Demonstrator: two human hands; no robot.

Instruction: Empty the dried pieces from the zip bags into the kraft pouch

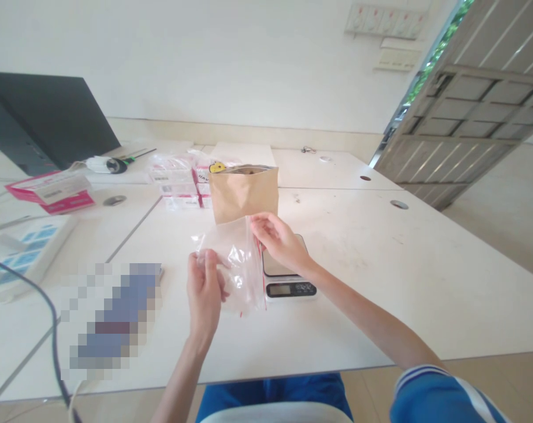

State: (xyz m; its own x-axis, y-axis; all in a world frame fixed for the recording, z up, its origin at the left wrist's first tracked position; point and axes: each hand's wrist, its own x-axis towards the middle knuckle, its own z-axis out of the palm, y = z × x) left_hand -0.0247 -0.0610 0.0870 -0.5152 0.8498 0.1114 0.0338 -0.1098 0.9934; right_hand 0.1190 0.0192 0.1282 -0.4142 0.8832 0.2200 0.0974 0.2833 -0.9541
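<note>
My left hand point(205, 288) pinches the left side of a clear plastic zip bag point(236, 273), which hangs crumpled between my hands. My right hand point(277, 239) holds the bag's upper edge, and a red-lined seal runs down its right side. Just beyond my right hand stands an upright kraft paper pouch point(244, 192) with its top open. Its contents are hidden. Under my right wrist sits a digital kitchen scale point(288, 275) with a dark display. The bag hangs just left of the scale and looks apart from it.
Behind the pouch stands a stack of pink and white boxes point(178, 183) in plastic wrap. A dark laptop point(50, 117), a pink box point(50, 194) and a pixelated, obscured item point(111, 314) occupy the white table's point(381, 282) left side. A black cable point(37, 299) crosses the left foreground.
</note>
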